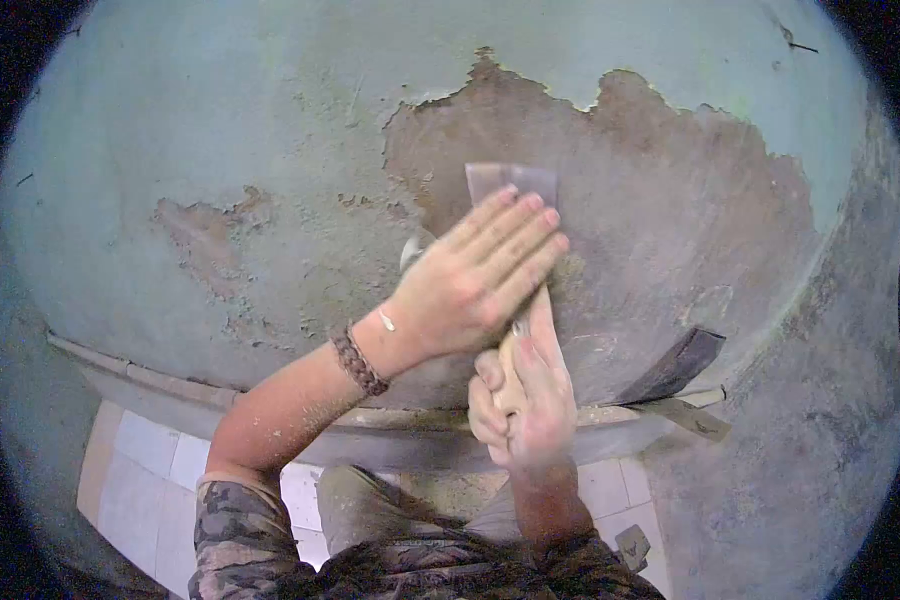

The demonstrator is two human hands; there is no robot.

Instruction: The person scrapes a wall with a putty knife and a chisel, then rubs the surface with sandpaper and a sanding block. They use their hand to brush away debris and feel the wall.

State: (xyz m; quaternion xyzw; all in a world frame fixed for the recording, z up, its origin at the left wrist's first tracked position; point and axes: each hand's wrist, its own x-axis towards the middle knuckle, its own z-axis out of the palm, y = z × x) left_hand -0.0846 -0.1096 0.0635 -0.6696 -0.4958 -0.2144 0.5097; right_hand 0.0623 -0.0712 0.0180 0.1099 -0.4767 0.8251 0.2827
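A wide-bladed paint scraper lies against the wall, its blade on the bare brownish patch where the paint has come off. My right hand is wrapped around the scraper's pale handle, below my left hand. Fingers straight and side by side, my left hand rests flat over the scraper, covering much of the blade and neck. A small white thing shows at the edge of my left hand, mostly hidden by it. Pale dust and a white flake cling to my left forearm and wrist.
Green-grey paint covers the wall, with a smaller peeled patch at left. A narrow ledge runs along the wall's foot. A dark strip and a brown flat piece sit at its right end. Pale tiles lie below.
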